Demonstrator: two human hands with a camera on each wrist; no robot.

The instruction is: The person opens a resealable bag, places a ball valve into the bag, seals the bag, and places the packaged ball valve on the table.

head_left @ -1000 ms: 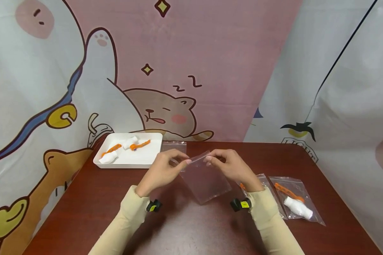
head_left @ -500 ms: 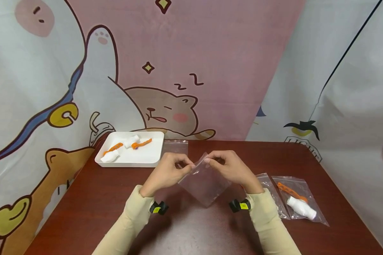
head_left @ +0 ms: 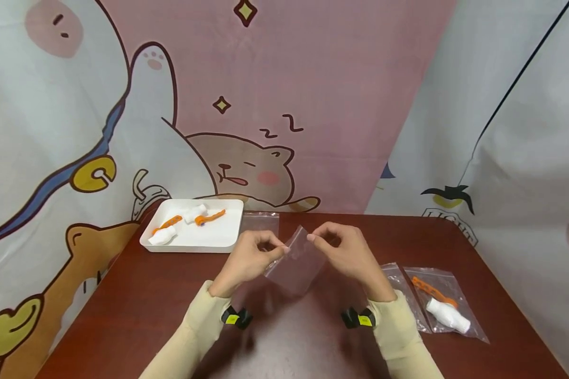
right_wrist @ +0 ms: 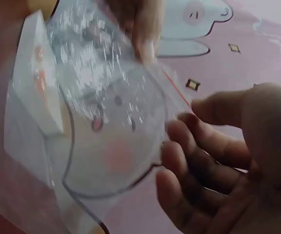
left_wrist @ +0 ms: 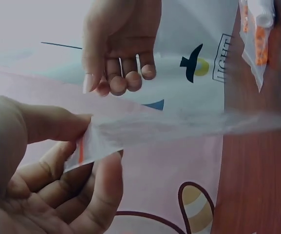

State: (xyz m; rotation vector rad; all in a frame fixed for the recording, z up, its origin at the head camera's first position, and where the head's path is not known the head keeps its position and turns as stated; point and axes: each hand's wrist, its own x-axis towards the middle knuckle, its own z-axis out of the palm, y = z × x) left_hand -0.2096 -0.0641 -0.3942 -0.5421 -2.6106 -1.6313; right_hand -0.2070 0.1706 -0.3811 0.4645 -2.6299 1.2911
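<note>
A clear zip-lock bag (head_left: 297, 266) with a red seal line hangs tilted between my hands above the table, and no contents show inside it. My left hand (head_left: 252, 258) pinches its sealing edge between thumb and fingers, as the left wrist view also shows. At the upper corner my right hand (head_left: 346, 252) holds the bag with thumb and index finger; in the right wrist view the red line runs to those fingertips (right_wrist: 194, 107). The right hand's other fingers curl loosely. Part of the bag's edge is hidden behind the left fingers.
A white tray (head_left: 227, 231) at the back left holds orange strips (head_left: 211, 217) and white bottle-shaped pieces (head_left: 163, 235). Another clear bag (head_left: 261, 221) lies beside it. At right, a filled bag (head_left: 476, 326) contains an orange strip and a white piece; another bag (head_left: 400, 279) lies partly under the right arm.
The bag has turned so its sealing edge slants more steeply, and its lower end has swung up. My left hand has moved slightly right and down; the right hand has moved slightly.
</note>
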